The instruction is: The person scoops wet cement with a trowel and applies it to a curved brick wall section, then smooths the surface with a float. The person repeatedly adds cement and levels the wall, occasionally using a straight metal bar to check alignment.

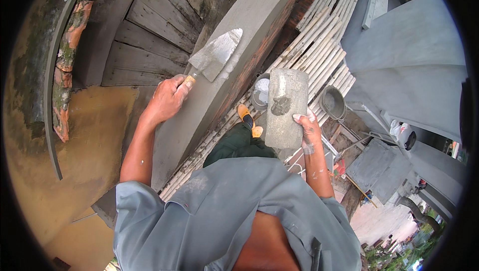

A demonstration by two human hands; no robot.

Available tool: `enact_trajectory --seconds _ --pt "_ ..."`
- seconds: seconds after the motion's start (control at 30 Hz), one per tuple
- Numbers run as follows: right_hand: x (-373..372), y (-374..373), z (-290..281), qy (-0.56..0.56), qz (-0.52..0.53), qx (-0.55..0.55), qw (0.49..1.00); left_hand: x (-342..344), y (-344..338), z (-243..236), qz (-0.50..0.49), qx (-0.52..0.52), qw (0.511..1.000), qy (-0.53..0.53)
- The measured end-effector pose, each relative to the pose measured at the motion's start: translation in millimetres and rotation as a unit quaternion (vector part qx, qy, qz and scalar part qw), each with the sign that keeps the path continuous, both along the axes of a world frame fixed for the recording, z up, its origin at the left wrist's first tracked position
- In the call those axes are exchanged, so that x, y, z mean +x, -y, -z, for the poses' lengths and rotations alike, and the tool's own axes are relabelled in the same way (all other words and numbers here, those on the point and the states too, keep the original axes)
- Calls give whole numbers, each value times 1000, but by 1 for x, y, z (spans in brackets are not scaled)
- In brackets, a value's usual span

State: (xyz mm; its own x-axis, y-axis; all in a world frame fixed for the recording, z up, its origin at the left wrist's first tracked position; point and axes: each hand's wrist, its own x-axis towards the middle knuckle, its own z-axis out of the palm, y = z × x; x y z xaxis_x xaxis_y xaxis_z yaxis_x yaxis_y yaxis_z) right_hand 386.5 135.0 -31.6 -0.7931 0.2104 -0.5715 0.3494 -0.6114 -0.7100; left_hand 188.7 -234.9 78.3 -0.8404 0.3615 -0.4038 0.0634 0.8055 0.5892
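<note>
My left hand [170, 99] is closed on the wooden handle of a pointed trowel [214, 54], whose mortar-smeared blade lies over the grey plastered ledge [254, 6]. My right hand [308, 129], white-smudged, grips a grey, mortar-coated rectangular board [287, 121] by its lower right edge; a dark patch of mortar [281, 105] sits on it. A bucket with white contents [260, 91] is partly hidden left of the board. Another bucket [333, 102] with a dark inside stands to the board's right.
Bamboo poles [327, 41] form a walkway under my orange-shod feet [244, 114]. To the left are old wooden planks [144, 56], a mossy brick edge [70, 61] and a brown-stained surface [90, 146]. Grey walls [409, 46] stand at the right, with cluttered ground below [379, 221].
</note>
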Motion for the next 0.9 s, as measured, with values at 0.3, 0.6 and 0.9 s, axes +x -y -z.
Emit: enact_trajectory --seconds 0.3,0.6,0.9 --pt "-11 -6 -7 -1 10 4 1000 -26 -38 -12 -19 -71 990 -121" --pt "-16 -4 -25 -14 74 -5 997 30 -115 -13 154 17 970 -190" --pt "64 -61 16 130 238 290 918 128 -195 67 208 148 951 175"
